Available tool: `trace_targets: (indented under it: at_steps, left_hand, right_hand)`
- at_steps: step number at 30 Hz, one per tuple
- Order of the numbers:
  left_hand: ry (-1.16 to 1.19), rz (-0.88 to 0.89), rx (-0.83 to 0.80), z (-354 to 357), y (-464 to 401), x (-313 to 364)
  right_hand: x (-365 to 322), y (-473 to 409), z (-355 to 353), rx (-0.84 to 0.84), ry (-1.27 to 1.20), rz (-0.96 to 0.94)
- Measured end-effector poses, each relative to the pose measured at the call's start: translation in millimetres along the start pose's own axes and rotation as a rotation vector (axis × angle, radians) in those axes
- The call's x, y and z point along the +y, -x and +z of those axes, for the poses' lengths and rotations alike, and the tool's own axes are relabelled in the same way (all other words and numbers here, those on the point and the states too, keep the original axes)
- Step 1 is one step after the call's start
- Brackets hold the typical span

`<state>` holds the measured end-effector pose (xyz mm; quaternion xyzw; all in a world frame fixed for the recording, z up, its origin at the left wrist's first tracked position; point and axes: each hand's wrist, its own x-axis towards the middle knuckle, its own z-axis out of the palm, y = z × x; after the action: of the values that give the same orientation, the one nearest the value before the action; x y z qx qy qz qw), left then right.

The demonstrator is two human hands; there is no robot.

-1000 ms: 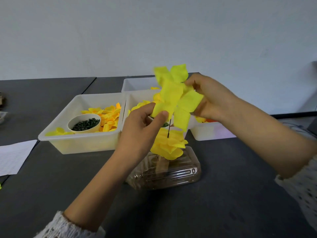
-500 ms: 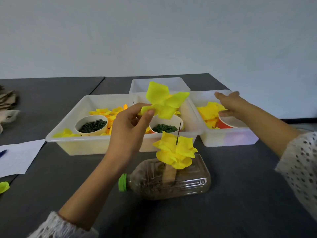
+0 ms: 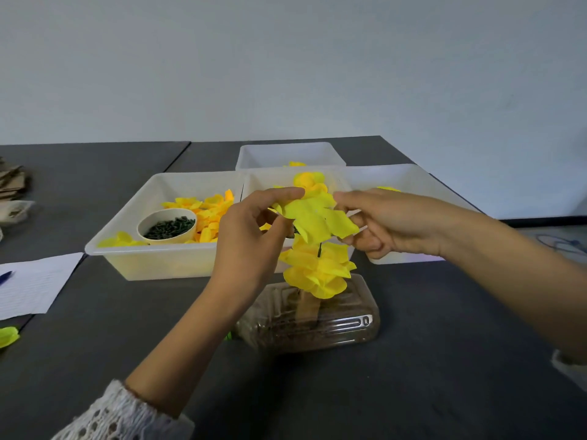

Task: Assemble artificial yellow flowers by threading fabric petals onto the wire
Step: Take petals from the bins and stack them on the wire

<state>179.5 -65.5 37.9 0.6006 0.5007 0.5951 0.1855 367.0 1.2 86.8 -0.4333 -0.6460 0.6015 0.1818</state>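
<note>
A yellow fabric petal piece hangs in the air just above a thin dark wire. My left hand pinches its left edge and my right hand pinches its right edge. Below, a bunch of threaded yellow petals sits on the wire. The wire stands up from a clear plastic bottle lying on its side on the dark table. The wire's tip is hidden behind the held petal.
White bins stand behind: the left one holds loose yellow and orange petals and a cup of dark green pieces. Further bins sit at the back and right. Lined paper lies at the left.
My right hand came back from the right bin and took hold of the petal's right side. The petal has come down closer to the wire.
</note>
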Motion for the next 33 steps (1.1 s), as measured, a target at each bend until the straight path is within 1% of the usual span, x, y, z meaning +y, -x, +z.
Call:
trace_targets:
  at_steps: [3,5,7,8,10,12,14,18,20,23,28,33]
  left_hand:
    - [-0.01,-0.023,-0.021,-4.6,0.5,3.2]
    - [0.005,-0.064,-0.062,-8.2,1.4,4.0]
    - [0.071,-0.119,-0.12,-10.2,4.5,5.4]
    - [0.143,-0.162,-0.129,-10.8,5.7,5.3]
    - [0.274,-0.309,-0.095,-11.8,6.2,4.3]
    - [0.288,-0.471,-0.074,-13.2,3.3,3.2]
    - [0.24,-0.552,-0.143,-13.6,1.7,0.4]
    - [0.17,-0.535,-0.26,-10.8,4.2,-1.8]
    - [0.094,-0.504,-0.25,-9.2,3.3,-4.6]
    - [-0.037,-0.497,-0.189,-8.4,0.1,-9.5]
    - [-0.126,-0.484,-0.256,-6.1,0.1,-11.6]
    - [-0.176,-0.417,-0.261,-3.7,-1.5,-15.3]
  right_hand:
    - [3.2,6.4,3.7,-0.015,-0.024,-0.042]
    - [4.7,8.0,2.8,-0.02,-0.06,-0.085]
    - [7.0,6.9,1.3,-0.005,-0.07,-0.122]
    - [8.7,6.0,1.0,0.008,-0.066,-0.137]
    - [13.2,4.0,1.1,0.04,-0.03,-0.161]
    - [17.6,2.5,1.5,0.059,0.008,-0.171]
    - [21.7,0.6,1.2,0.057,0.024,-0.167]
    - [29.0,-4.3,-1.2,0.063,0.066,-0.158]
    - [33.4,-7.0,-3.1,0.055,0.059,-0.158]
    - [38.8,-10.3,-6.8,0.019,-0.002,-0.183]
    - [44.1,-15.6,-9.8,0.01,-0.021,-0.194]
    - [48.0,-18.8,-8.5,0.014,-0.055,-0.172]
